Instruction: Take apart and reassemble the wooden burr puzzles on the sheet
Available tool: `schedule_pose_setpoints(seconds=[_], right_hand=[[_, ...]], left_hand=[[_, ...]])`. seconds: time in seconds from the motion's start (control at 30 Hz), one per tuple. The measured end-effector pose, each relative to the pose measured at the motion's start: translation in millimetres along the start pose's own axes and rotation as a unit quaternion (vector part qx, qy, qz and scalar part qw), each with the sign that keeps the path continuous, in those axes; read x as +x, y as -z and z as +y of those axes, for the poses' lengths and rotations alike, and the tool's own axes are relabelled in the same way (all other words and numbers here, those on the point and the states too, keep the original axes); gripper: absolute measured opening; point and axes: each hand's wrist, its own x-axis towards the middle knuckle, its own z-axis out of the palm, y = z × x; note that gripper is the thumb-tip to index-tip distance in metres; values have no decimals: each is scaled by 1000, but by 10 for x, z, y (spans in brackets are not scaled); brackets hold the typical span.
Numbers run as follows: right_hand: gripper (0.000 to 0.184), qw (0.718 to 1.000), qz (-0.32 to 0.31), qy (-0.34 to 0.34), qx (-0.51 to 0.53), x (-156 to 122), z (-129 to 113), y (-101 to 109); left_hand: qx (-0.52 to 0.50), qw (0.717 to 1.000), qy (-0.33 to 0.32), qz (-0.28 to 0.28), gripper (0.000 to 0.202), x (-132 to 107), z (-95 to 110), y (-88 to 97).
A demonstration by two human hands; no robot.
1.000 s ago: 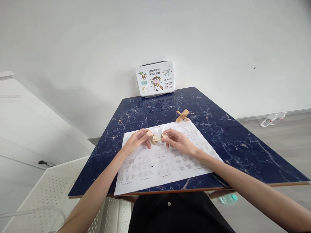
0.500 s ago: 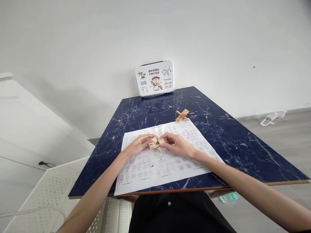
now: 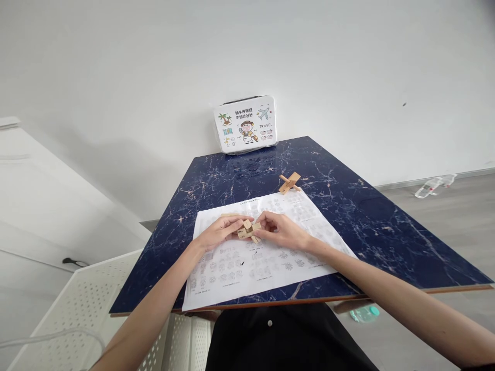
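A small wooden puzzle point(image 3: 246, 230) of interlocked blocks rests just above a printed instruction sheet point(image 3: 263, 263) on the dark blue marble table point(image 3: 348, 206). My left hand point(image 3: 218, 232) pinches its left side and my right hand point(image 3: 281, 231) pinches its right side, fingers of both closed on the wood. A thin wooden strip point(image 3: 228, 215) lies on the sheet just behind my left hand. A second wooden cross-shaped piece point(image 3: 290, 182) sits on the table behind the sheet, apart from both hands.
A white tin box point(image 3: 245, 123) with cartoon pictures stands at the table's far edge against the wall. A white perforated cart point(image 3: 88, 299) is at the left of the table. A plastic bottle point(image 3: 432, 186) lies on the floor at right.
Both hands drew together and lowered the wooden pieces toward the sheet. The separate pieces held a second ago are now joined in one cluster between my fingers.
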Motion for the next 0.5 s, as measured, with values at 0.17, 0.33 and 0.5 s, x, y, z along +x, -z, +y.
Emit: schedule_pose_setpoints(seconds=[0.17,0.33,0.5], right_hand=[[28,1000,2,3,-16,-9,-47,1],[27,1000,15,-3,-23,-14,-76,-11],[29,999,34,-13,-27,-9,-35,-10]], left_hand=[[45,999,5,9,41,7,-3,1],[129,991,-17,29,39,13,6,-42],[180,983,-37,27,38,4,22,-79]])
